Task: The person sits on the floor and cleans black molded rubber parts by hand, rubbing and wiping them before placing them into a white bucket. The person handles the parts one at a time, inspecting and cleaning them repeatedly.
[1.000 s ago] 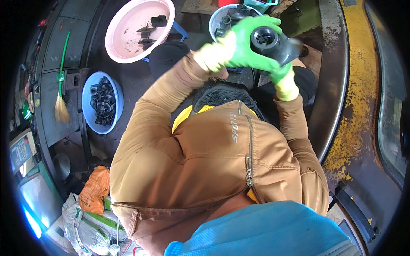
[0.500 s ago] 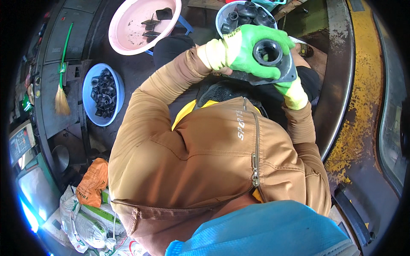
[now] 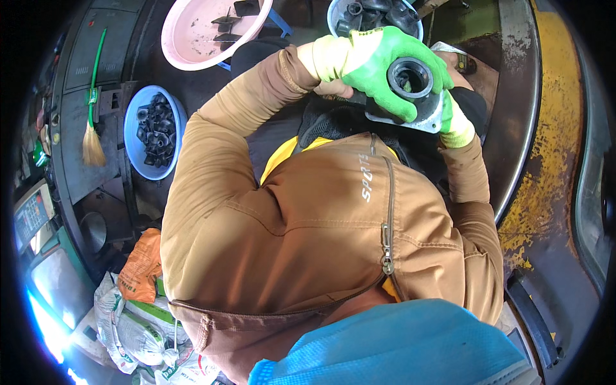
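Observation:
My left hand (image 3: pixel 380 72), in a green glove with a pale yellow cuff, is wrapped round the neck of a black rubber part (image 3: pixel 428 119). This part has a thick round collar with an open hole, above a flat flange with a small hole at its corner. My right hand (image 3: pixel 454 122), gloved the same way, grips the flange's right edge from beneath, its fingertips mostly hidden behind the part. The part is held over my lap. Something green shows inside the collar's hole; I cannot tell what it is.
A blue basin (image 3: pixel 416 27) of black rubber parts stands just beyond my hands. Left of it, a pink basin (image 3: pixel 186 38) holds a few flat black pieces. Another blue basin (image 3: pixel 133 138) holds several small black parts. A yellow, worn machine side (image 3: pixel 552 147) runs along my right.
Both hands have shifted slightly right with the black rubber part, and its collar has tilted a little. My grip on it stays. The basins sit slightly higher in the view.

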`<action>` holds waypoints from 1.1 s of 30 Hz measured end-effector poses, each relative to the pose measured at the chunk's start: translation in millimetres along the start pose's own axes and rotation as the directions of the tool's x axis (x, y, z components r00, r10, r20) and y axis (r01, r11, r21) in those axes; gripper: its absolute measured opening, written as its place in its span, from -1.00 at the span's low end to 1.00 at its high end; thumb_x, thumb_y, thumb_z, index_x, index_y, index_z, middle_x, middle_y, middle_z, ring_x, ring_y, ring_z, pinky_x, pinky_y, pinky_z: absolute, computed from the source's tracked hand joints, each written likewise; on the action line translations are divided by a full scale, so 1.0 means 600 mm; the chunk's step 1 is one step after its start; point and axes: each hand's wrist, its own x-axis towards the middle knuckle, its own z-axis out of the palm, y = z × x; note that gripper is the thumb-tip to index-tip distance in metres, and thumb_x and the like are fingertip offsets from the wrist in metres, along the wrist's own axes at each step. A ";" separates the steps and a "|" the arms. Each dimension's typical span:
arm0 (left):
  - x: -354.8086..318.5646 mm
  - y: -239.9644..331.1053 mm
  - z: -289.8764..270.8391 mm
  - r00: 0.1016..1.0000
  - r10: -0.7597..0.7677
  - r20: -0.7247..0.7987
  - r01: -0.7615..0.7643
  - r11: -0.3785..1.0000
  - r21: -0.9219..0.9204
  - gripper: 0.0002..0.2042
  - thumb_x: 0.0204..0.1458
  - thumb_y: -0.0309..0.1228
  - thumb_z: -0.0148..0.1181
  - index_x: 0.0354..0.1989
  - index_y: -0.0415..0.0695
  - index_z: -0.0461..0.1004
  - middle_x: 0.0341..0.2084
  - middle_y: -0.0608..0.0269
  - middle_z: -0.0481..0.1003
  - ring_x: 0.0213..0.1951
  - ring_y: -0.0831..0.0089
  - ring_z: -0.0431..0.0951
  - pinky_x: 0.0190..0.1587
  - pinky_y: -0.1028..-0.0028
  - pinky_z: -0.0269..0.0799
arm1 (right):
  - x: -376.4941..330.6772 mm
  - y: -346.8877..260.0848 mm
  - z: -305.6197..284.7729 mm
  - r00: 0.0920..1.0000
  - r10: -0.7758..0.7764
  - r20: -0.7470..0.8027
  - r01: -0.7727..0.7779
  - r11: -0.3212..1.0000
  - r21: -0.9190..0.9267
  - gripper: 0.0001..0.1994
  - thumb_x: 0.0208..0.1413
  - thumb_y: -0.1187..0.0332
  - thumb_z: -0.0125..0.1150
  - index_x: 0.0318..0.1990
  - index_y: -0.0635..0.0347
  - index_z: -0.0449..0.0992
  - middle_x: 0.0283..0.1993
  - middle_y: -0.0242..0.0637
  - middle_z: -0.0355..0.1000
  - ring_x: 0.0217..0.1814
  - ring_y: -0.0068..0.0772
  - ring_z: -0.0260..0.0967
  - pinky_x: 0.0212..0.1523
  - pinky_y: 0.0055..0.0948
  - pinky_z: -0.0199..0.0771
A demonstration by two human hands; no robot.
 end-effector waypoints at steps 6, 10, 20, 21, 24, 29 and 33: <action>0.012 0.004 0.002 0.970 0.064 0.236 -0.026 0.987 -0.159 -0.51 -0.34 -0.30 0.47 -0.16 -0.22 0.51 -0.04 -0.02 0.51 0.08 0.10 0.45 0.16 0.16 0.30 | -0.015 0.034 0.009 0.997 0.019 0.078 -0.052 0.891 0.451 -0.44 0.07 0.31 0.29 0.24 0.12 0.28 0.23 -0.29 0.30 0.27 -0.40 0.24 0.28 -0.37 0.26; 0.025 -0.002 0.005 0.931 0.094 0.352 0.021 0.951 -0.309 -0.47 -0.37 -0.25 0.48 -0.16 -0.23 0.52 -0.06 -0.02 0.51 0.09 0.09 0.44 0.18 0.16 0.27 | -0.006 0.031 0.035 1.000 0.004 0.006 -0.006 0.962 0.272 -0.44 0.09 0.29 0.26 0.24 0.13 0.24 0.23 -0.29 0.28 0.27 -0.41 0.23 0.28 -0.36 0.24; 0.035 -0.009 -0.018 0.956 0.106 -0.274 -0.068 0.987 0.146 -0.34 -0.38 -0.23 0.50 0.02 -0.13 0.46 0.19 0.07 0.31 0.24 0.14 0.27 0.26 0.25 0.19 | 0.056 -0.011 -0.010 0.857 -0.398 -0.328 0.338 0.914 -0.226 -0.48 0.12 0.31 0.21 0.22 0.18 0.24 0.19 -0.29 0.31 0.22 -0.42 0.27 0.21 -0.38 0.28; 0.038 -0.017 0.013 0.898 -0.118 -0.424 0.151 0.987 0.045 -0.40 -0.33 -0.16 0.52 -0.05 -0.12 0.50 0.15 0.10 0.35 0.20 0.09 0.31 0.23 0.25 0.22 | 0.058 -0.012 -0.006 0.832 -0.377 -0.407 0.332 0.926 -0.180 -0.51 0.11 0.34 0.22 0.20 0.19 0.27 0.17 -0.29 0.34 0.20 -0.42 0.30 0.18 -0.40 0.31; 0.035 -0.043 0.030 0.845 0.210 -0.491 0.075 0.863 0.499 -0.44 -0.34 -0.06 0.51 -0.13 -0.05 0.52 0.05 0.24 0.45 0.18 0.11 0.33 0.21 0.17 0.19 | 0.066 -0.007 0.033 0.566 -0.522 -0.638 0.372 0.852 -0.367 -0.57 0.13 0.34 0.20 0.15 0.18 0.34 0.11 -0.29 0.40 0.15 -0.40 0.36 0.11 -0.42 0.37; 0.027 -0.041 0.032 0.864 0.270 -0.424 -0.025 0.865 0.500 -0.48 -0.31 -0.26 0.50 -0.10 -0.08 0.49 0.03 0.17 0.46 0.20 0.06 0.31 0.24 0.05 0.14 | 0.066 -0.007 0.042 0.616 -0.463 -0.637 0.205 0.875 -0.438 -0.55 0.04 0.37 0.27 0.11 0.21 0.34 0.03 -0.31 0.41 0.04 -0.40 0.40 0.01 -0.42 0.42; 0.024 -0.013 0.017 0.933 0.113 -0.342 -0.033 0.972 0.232 -0.52 -0.26 -0.36 0.47 -0.09 -0.13 0.47 -0.01 0.10 0.46 0.08 0.15 0.41 0.15 0.19 0.30 | 0.046 -0.018 0.025 0.774 -0.409 -0.484 0.267 0.903 -0.336 -0.49 -0.04 0.37 0.34 0.12 0.18 0.36 0.06 -0.32 0.41 0.05 -0.43 0.40 0.00 -0.44 0.42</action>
